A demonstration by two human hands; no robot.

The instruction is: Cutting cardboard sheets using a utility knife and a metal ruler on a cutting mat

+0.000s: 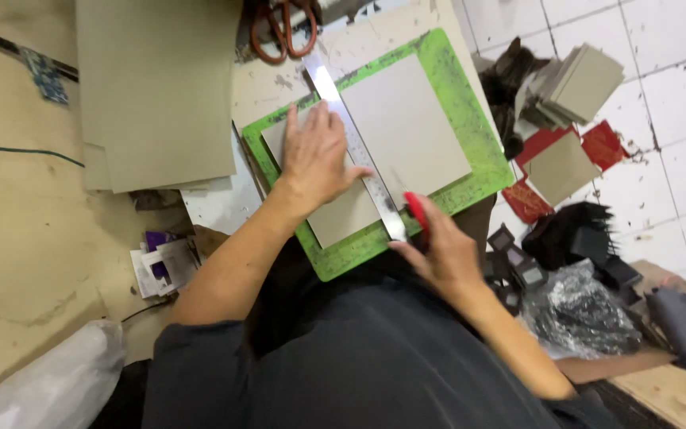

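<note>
Green cutting mat lies beside white floor tiles.

1. Red-handled tool in the right hand: only the handle shows; tip hidden against the metal ruler.
2. Ruler: middle covered by the left hand.
3. Grey board left of the ruler: upper part hidden under the left hand.
4. Scissors above the ruler: blades cut off by the top edge.
5. Black items right of the ruler: too dark to tell what they are.
6. White bag far lower left of the ruler: cut off by the bottom edge.
</note>
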